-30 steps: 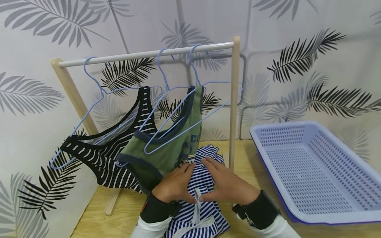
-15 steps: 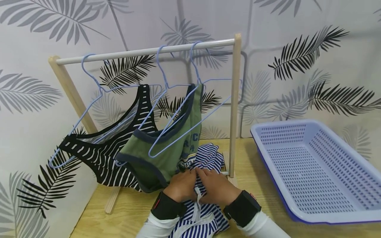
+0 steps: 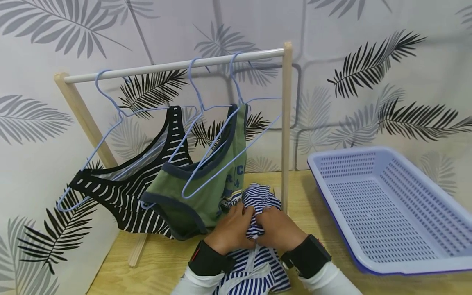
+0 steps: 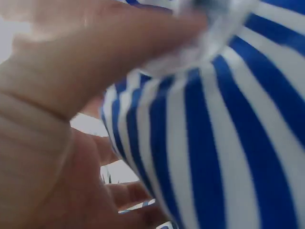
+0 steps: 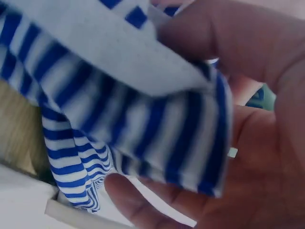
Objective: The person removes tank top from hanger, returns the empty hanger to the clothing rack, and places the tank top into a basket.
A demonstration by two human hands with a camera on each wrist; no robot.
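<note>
A blue-and-white striped garment with white trim (image 3: 261,196) lies bunched on the table below the rack. My left hand (image 3: 233,228) grips its left side, and my right hand (image 3: 277,228) grips the right side close by. In the left wrist view, the thumb lies over the striped cloth (image 4: 200,143) with fingers behind it. The right wrist view has a trimmed fold of the cloth (image 5: 167,133) between thumb and fingers. Just left of the hands, a green sleeveless top (image 3: 212,194) with navy edging hangs on a blue hanger (image 3: 201,107).
A clothes rack with a white bar (image 3: 162,68) and wooden posts (image 3: 286,123) stands behind the hands. A black-and-white striped top (image 3: 134,196) hangs at its left. The rightmost hanger (image 3: 241,100) overlaps the green top. A lilac plastic basket (image 3: 368,268) sits on the right.
Both hands were spread over the striped garment, then came down onto it and now grip it. The cloth between them has bunched up a little.
</note>
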